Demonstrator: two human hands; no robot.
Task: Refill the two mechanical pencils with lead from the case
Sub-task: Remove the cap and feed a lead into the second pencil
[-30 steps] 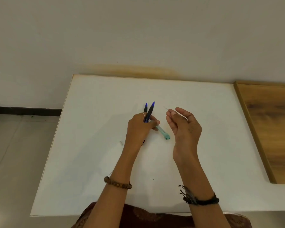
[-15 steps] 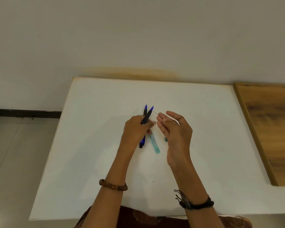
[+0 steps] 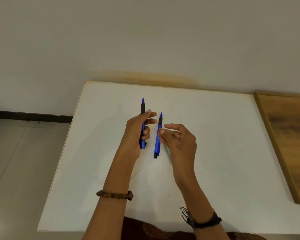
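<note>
Head view, one moment, items as follows.

Left hand: curled round the left mechanical pencil, lower fingers wrapped about the barrel, index and middle fingers extended toward the right across the black grip zone. Pencil held near upright in the picture, tip pointing to the far side.

Right mechanical pencil: blue barrel, black grip, lying or standing just right of the left hand, tip toward the far side, black end nearest. Whether it rests on the table or is propped by the right hand cannot be told.

Right hand: thumb and forefinger closed in a narrow pinch on a thin lead, which projects to the left, toward the gap between the two pencils.

Lead case: teal, mostly hidden under the right hand, on the table.

Loose lead: thin dark line on the white table, beside the left forearm.

Wrists: beaded bracelet left; black cord band right.
</note>
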